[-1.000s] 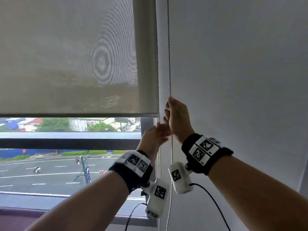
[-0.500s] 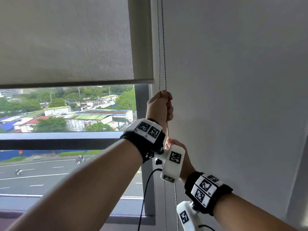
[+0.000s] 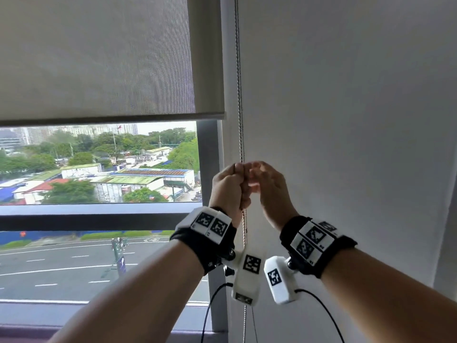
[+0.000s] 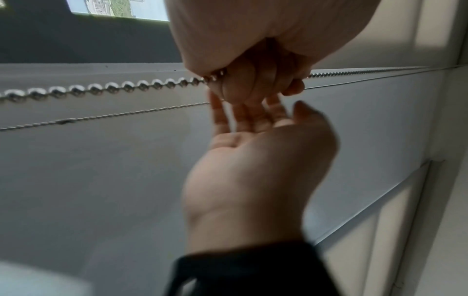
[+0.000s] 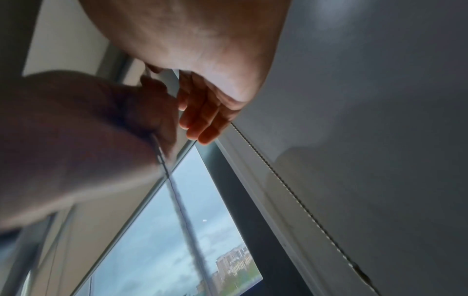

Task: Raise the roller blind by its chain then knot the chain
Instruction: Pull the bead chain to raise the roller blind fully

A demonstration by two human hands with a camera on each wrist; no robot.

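While the left hand [image 3: 230, 186] is fisted round the bead chain [image 3: 239, 90], gripping the nearer strand at about chest height beside the window frame [image 3: 209, 154], the right hand [image 3: 270, 186] sits just beside it with its fingers loosely spread and nothing visibly in them; the left wrist view shows that palm [image 4: 266, 160] turned up under the fist, fingertips near or touching the left knuckles. A second, thinner-looking strand [image 4: 106, 116] of the same loop runs close behind the gripped one, against the white wall [image 3: 346, 120]. Below the hands the chain hangs straight down past the wrist cameras, and no loop or knot shows anywhere along it.

Farther off, the roller blind [image 3: 99, 58] has its bottom bar [image 3: 111, 118] well above the window's horizontal rail [image 3: 99, 215], so rooftops, trees and the road are open to view. How much travel remains above cannot be told, since the top of the blind is out of frame.

By my reading, the raising is partly or largely done and the knotting has not begun. What is left is any final pulling on the chain, then gathering the slack strands and tying them together.
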